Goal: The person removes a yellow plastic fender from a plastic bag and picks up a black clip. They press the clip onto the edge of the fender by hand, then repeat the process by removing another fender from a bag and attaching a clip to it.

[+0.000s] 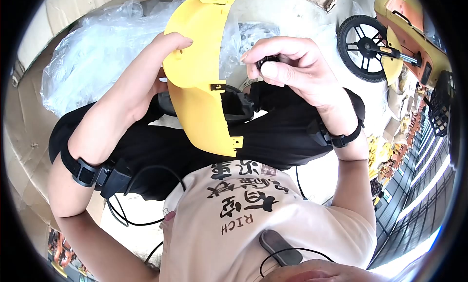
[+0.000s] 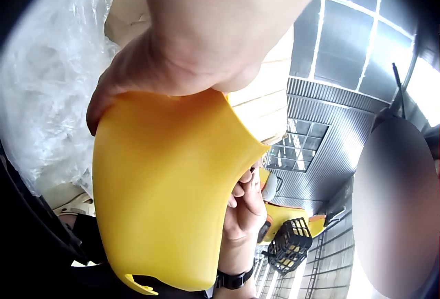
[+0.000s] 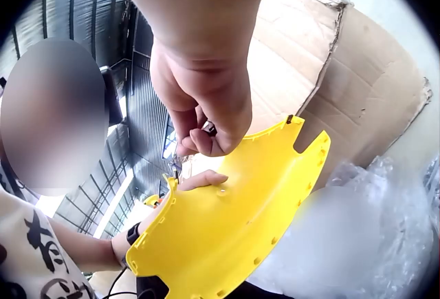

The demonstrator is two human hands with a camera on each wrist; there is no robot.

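Cardboard sheets [image 1: 29, 136] and crumpled clear plastic wrap [image 1: 87, 53] lie beyond the person's lap. The left hand [image 1: 146, 84] grips the curved yellow plastic panel [image 1: 200, 72] by its nine-o'clock edge, and the panel's long axis runs twelve to six. The right hand [image 1: 292, 70] is just beside the panel at its three o'clock. It pinches a small black part [image 1: 265, 62]. The two hands are apart.

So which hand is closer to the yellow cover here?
Left. The left hand grips the yellow cover by its edge; the right hand hovers close beside it, pinching a small black part.
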